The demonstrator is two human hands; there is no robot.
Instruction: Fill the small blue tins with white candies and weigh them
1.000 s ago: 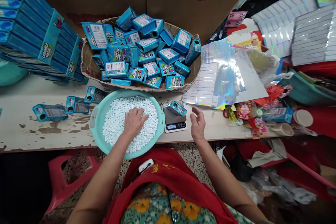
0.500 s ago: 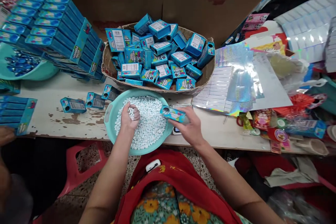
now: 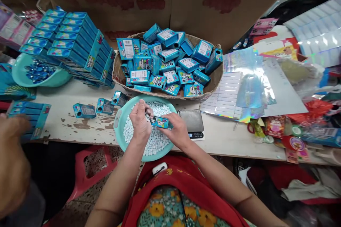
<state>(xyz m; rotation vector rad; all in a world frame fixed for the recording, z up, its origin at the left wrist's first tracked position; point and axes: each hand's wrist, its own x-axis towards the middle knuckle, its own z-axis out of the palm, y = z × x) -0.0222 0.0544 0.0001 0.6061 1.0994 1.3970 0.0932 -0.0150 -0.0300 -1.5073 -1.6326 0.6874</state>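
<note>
A turquoise plastic basin point(image 3: 117, 125) full of small white candies point(image 3: 160, 140) stands at the table's front edge. Above it my left hand point(image 3: 141, 118) is closed around some of the white candies. My right hand point(image 3: 178, 127) grips a small blue candy box point(image 3: 161, 122), its open end turned toward my left fingers. Hand and box meet over the right half of the basin. How many candies the left fist holds is hidden.
Behind the basin, a cut cardboard box point(image 3: 221, 74) holds many blue boxes. Right of the basin lies a small scale point(image 3: 191, 120). Three blue boxes stand at left, before a tall stack point(image 3: 80, 46). A co-worker's blurred hand point(image 3: 13, 163) is at far left.
My left hand has risen from the candies and moved right. My right hand has brought the box left to meet it, uncovering the scale. The co-worker's hand has come further into view.
</note>
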